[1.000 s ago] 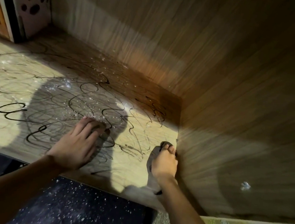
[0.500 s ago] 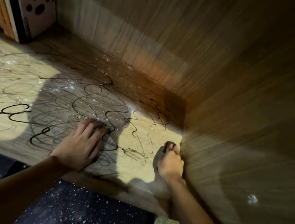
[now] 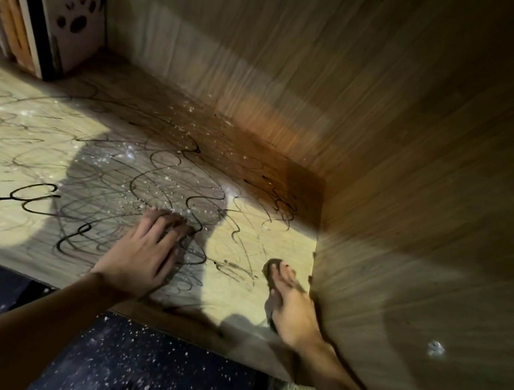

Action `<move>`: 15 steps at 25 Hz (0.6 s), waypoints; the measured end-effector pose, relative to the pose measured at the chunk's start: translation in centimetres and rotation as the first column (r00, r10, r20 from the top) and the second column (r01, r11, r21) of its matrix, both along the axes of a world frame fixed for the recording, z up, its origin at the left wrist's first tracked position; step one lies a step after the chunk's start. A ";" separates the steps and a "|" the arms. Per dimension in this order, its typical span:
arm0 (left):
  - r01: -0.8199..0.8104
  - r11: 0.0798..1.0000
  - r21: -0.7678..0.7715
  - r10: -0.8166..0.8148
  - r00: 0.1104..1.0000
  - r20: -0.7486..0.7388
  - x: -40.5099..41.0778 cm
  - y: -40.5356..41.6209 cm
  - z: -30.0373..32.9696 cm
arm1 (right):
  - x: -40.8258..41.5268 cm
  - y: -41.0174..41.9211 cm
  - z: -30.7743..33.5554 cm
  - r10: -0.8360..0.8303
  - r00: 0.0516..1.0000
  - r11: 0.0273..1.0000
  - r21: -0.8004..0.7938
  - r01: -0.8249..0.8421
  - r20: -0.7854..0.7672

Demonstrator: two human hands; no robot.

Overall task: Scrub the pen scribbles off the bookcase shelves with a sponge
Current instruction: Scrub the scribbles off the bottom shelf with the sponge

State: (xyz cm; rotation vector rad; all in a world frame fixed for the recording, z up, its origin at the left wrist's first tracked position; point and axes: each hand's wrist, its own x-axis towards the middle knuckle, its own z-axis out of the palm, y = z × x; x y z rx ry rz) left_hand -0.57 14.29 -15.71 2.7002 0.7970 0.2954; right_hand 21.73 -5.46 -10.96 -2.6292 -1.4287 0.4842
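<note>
Head view: right hand (image 3: 291, 302) clamped on sponge (image 3: 272, 264); left hand (image 3: 145, 252) flat, fingers straight, on shelf (image 3: 276, 237). Risk: scribbles (image 3: 151, 186) smeared by wet palm.

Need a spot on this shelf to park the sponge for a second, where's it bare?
Free: the shelf strip between the left hand and right hand, and the back corner by the side wall, both only scribbled. Crowded: the far-left back, where the books stand. The right hand with the dark sponge fills the front right corner.
</note>
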 end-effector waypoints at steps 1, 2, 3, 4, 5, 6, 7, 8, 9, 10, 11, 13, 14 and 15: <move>0.004 1.000 0.004 -0.004 1.000 0.005 0.0 0.0 0.1 | 0.8 1.2 -0.1 -0.105 0.994 0.994 -0.009 0.105 0.015; 0.008 1.000 0.000 -0.008 1.000 -0.006 0.0 -0.1 0.1 | 1.4 2.7 -0.3 -0.210 0.977 0.977 -0.026 0.211 0.039; 0.009 1.000 -0.002 -0.009 1.000 -0.011 -0.1 -0.3 -0.1 | 1.6 4.1 -0.5 -0.274 0.959 0.960 -0.044 0.278 0.069; 0.007 1.000 0.001 -0.007 1.000 -0.005 -0.1 -0.2 -0.3 | 1.3 5.3 -0.5 -0.273 0.957 0.959 -0.052 0.279 0.099; 0.000 1.000 -0.010 0.000 1.000 0.001 -0.1 0.0 -0.4 | 0.5 5.9 -0.5 -0.228 0.967 0.971 -0.048 0.235 0.115; -0.008 1.000 -0.028 0.008 1.000 0.009 -0.1 0.2 -0.4 | -0.4 5.7 -0.6 -0.154 0.984 0.987 -0.037 0.158 0.092; -0.015 0.999 -0.046 0.016 1.000 0.017 -0.2 0.2 -0.4 | -1.5 4.7 -0.6 -0.057 0.997 0.998 -0.029 0.059 0.053; -0.022 0.999 -0.049 0.023 0.999 0.023 -0.2 0.1 -0.4 | -2.3 3.0 -0.7 0.043 0.999 0.999 -0.007 -0.043 0.019; -0.027 0.999 -0.045 0.028 0.999 0.026 -0.2 0.0 -0.4 | -2.7 1.3 -0.5 0.123 0.992 0.992 0.021 -0.123 -0.007; -0.029 0.999 -0.044 0.030 0.999 0.026 -0.2 -0.1 -0.4 | -2.5 0.1 -0.4 0.169 0.985 0.985 0.023 -0.169 -0.022; -0.033 0.998 -0.050 0.035 0.999 0.028 -0.3 -0.2 -0.4 | -1.7 -0.2 -0.4 0.169 0.985 0.986 0.003 -0.169 -0.025; -0.033 0.998 -0.061 0.035 0.999 0.035 -0.3 -0.2 -0.2 | 0.5 1.0 -0.6 0.035 0.999 0.998 -0.044 -0.035 0.010; -0.034 0.998 -0.060 0.036 0.999 0.039 -0.2 -0.2 -0.3 | 1.4 2.4 -0.7 -0.047 0.998 0.997 -0.067 0.050 0.046; -0.036 0.997 -0.063 0.039 0.998 0.039 -0.2 -0.1 -0.4 | 1.8 3.9 -0.9 -0.104 0.991 0.991 -0.079 0.111 0.089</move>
